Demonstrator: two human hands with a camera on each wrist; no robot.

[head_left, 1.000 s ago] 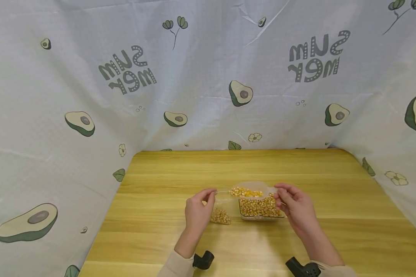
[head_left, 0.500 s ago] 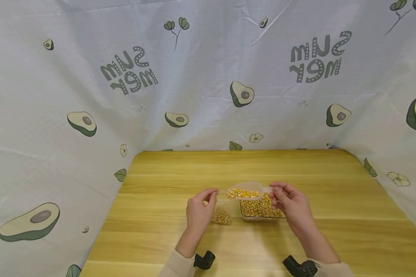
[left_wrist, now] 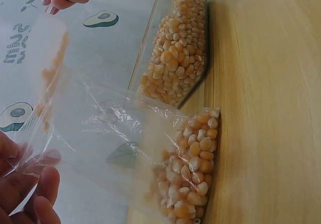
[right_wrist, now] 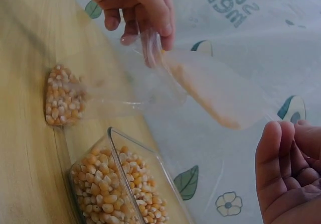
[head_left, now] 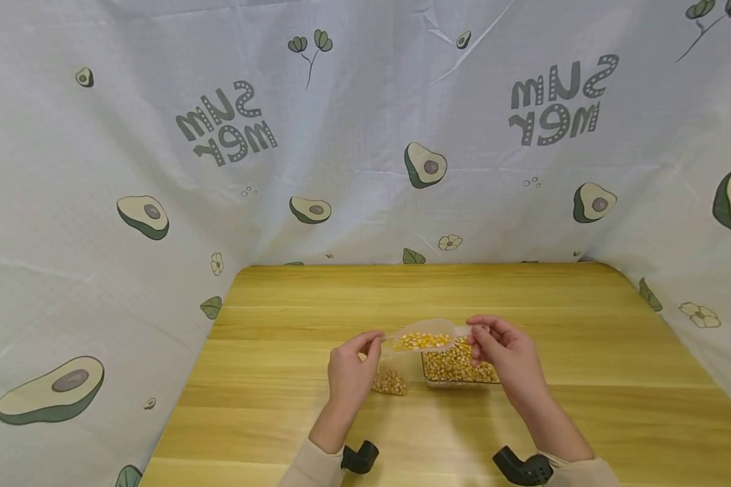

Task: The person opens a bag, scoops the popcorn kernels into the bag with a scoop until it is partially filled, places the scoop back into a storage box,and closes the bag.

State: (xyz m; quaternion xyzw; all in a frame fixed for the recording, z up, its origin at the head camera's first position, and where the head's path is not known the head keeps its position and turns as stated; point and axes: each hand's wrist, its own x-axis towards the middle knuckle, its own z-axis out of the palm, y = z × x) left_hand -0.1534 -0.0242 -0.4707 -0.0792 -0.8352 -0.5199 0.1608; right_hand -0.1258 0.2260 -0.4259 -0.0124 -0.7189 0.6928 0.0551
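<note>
My left hand (head_left: 350,372) pinches the top edge of a clear plastic bag (left_wrist: 120,118), which stands on the table with corn kernels (left_wrist: 188,176) gathered in its bottom. Between thumb and fingers my right hand (head_left: 508,355) grips the handle of a translucent scoop (right_wrist: 220,88). Corn lies in the scoop, which is held nearly level above the table. Its front end is at the bag's mouth; how far it reaches inside is hard to tell. Behind and below the scoop stands a clear glass container (right_wrist: 118,158) filled with corn kernels, partly hidden by the right hand in the head view.
The wooden table (head_left: 280,419) extends on all sides of the bag and container. A white curtain (head_left: 353,135) printed with avocados hangs behind it and along both sides. Black wrist mounts (head_left: 359,458) sit at both sleeves.
My right hand has moved left with the corn-filled scoop, bringing its front end to the bag's mouth. The left hand keeps its pinch on the bag and has barely shifted.
</note>
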